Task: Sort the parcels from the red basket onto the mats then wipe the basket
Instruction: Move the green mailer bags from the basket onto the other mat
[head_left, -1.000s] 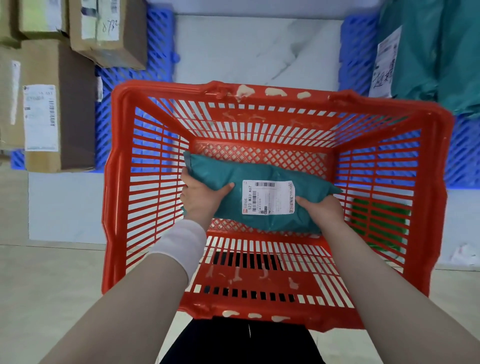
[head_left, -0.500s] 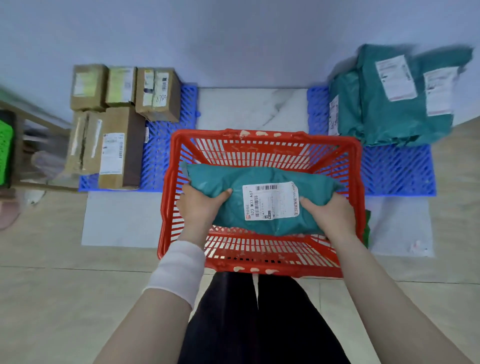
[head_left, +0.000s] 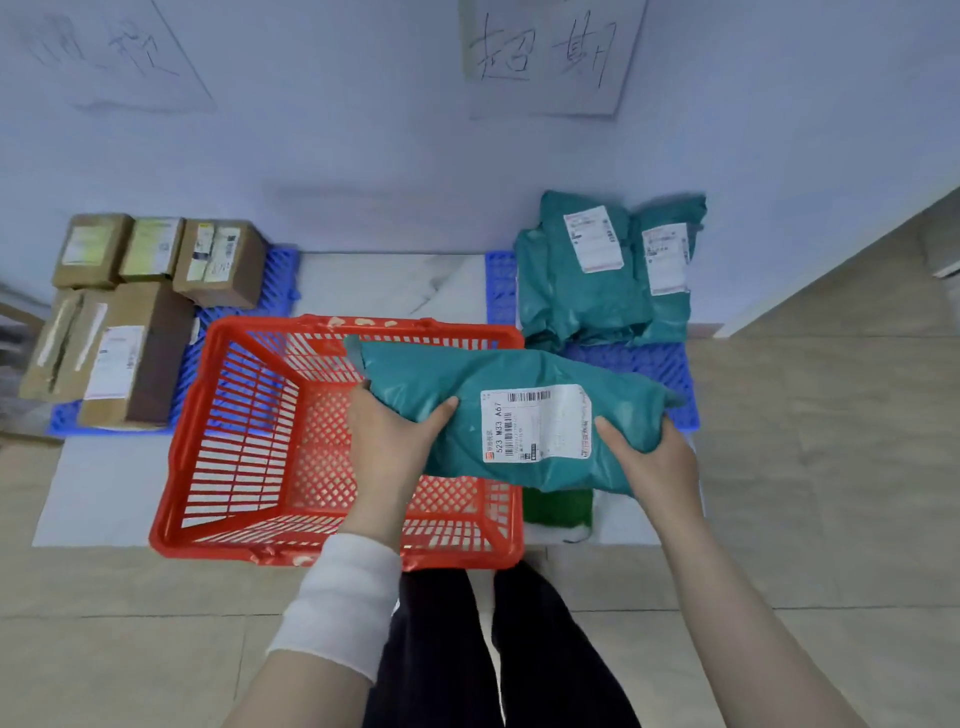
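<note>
A teal soft parcel (head_left: 467, 379) with a white label hangs above the right rim of the red basket (head_left: 234, 431). My left hand (head_left: 389, 441) grips its left end and my right hand (head_left: 649, 462) grips its right end. The basket stands on the floor and nothing shows inside it. A blue mat (head_left: 639, 358) to the right carries a pile of teal bags (head_left: 597, 270). Another blue mat (head_left: 275, 275) to the left carries several cardboard boxes (head_left: 135, 364).
A green cloth (head_left: 558, 506) lies on the floor just right of the basket, partly under the parcel. Two handwritten paper signs (head_left: 545, 57) hang on the wall behind. A white marble slab (head_left: 395, 283) lies between the mats. My legs stand close behind the basket.
Both hands lifted the teal parcel out of the basket and carried it to the right, over the basket's right rim. The view pulled back and up as I stood.
</note>
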